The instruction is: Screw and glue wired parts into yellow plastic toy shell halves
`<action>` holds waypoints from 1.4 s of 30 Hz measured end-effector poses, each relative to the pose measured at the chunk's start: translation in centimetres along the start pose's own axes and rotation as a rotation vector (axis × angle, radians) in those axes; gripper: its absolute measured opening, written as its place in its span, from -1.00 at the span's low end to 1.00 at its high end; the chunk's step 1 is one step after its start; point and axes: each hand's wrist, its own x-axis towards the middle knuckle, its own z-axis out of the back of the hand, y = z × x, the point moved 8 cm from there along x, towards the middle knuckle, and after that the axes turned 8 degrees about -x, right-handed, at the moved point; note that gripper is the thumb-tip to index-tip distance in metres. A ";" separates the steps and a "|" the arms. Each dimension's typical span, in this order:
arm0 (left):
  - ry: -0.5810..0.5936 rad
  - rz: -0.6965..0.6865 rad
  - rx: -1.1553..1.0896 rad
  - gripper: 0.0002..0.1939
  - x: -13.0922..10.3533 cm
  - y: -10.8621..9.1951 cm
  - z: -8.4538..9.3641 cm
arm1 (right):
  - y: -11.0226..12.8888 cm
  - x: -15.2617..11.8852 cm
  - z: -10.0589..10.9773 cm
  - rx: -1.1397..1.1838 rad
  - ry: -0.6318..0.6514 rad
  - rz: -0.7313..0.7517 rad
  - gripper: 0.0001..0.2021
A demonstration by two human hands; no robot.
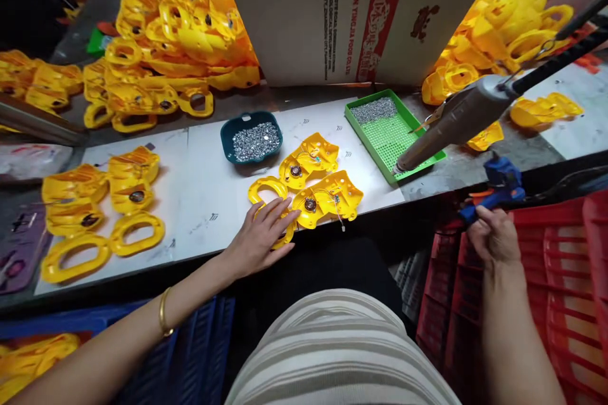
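The near shell (327,199) lies open side up at the front edge of the white board (202,202), its ring end under the left hand (262,234), well apart from the right hand (496,237) off to the side. The far shell (311,161) lies just behind it; each has a dark round part and thin wires inside, and a small plug from the near one hangs over the edge. Behind them to the left sits a teal tray (227,142) of small metal pieces; to the right, a green tray (394,139) has more at its far end. A hanging driver (446,120) slants across that tray, hiding part of it; whether its tip touches cannot be told. More shells lie in a group at left and in heaps either side of a carton (294,19), with a red crate (570,266) at lower right. The left hand is flat and unclenched, fingers slightly spread over the near shell's ring end, thumb apart. The right hand is closed round the handle of a blue gun (503,180), held above the crate's edge, clear of the shells.
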 end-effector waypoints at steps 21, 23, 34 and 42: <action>-0.183 0.185 -0.180 -0.02 8.3 -4.0 0.2 | 1.5 -10.7 -16.0 -0.319 0.769 -0.240 -0.66; -0.159 0.205 -0.189 -0.01 8.3 -3.9 -0.2 | 1.3 -11.0 -15.9 -0.344 0.794 -0.296 -0.65; -0.125 0.253 -0.194 -0.02 8.2 -3.9 -0.4 | 0.5 -11.4 -15.8 -0.491 0.886 -0.340 -0.57; -0.119 0.261 -0.174 -0.03 8.3 -4.1 -0.7 | 3.0 -11.4 -16.6 -0.705 0.862 -0.155 -0.62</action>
